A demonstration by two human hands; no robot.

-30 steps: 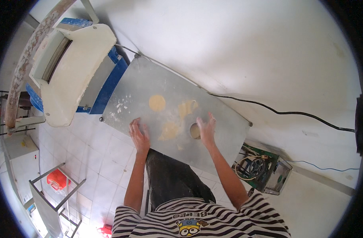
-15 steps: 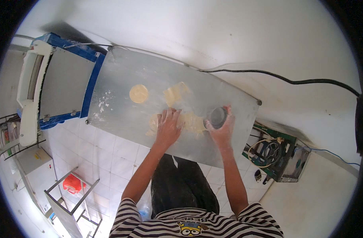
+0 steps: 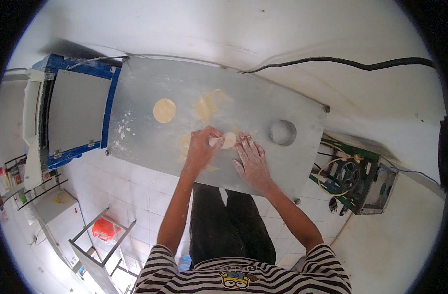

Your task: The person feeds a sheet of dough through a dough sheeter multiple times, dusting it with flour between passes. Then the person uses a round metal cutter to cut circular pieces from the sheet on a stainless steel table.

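Observation:
A pale round piece of dough point(image 3: 229, 141) lies between my hands on the metal worktable point(image 3: 141, 88). My left hand point(image 3: 203, 148) is closed, its fingers pinching the left edge of that dough. Just to the right, my right hand point(image 3: 252, 164) lies open and flat on the metal, floury fingers spread, fingertips by the dough. A round ring cutter point(image 3: 282, 133) stands apart at the right, with neither hand touching it. One flat dough disc point(image 3: 164, 110) rests at the left. More flat dough point(image 3: 185, 143) shows beside my left hand, partly hidden by it.
Yellowish residue or thin dough point(image 3: 207, 105) marks the far middle of the table. Loose flour point(image 3: 122, 128) is scattered at the left. A blue and grey machine point(image 3: 79, 108) stands against the left end. Behind runs a black cable point(image 3: 331, 60) along the white wall.
My right hand has let go of the ring cutter, which now sits at the right, and has moved left to lie flat. My left hand has closed on the dough.

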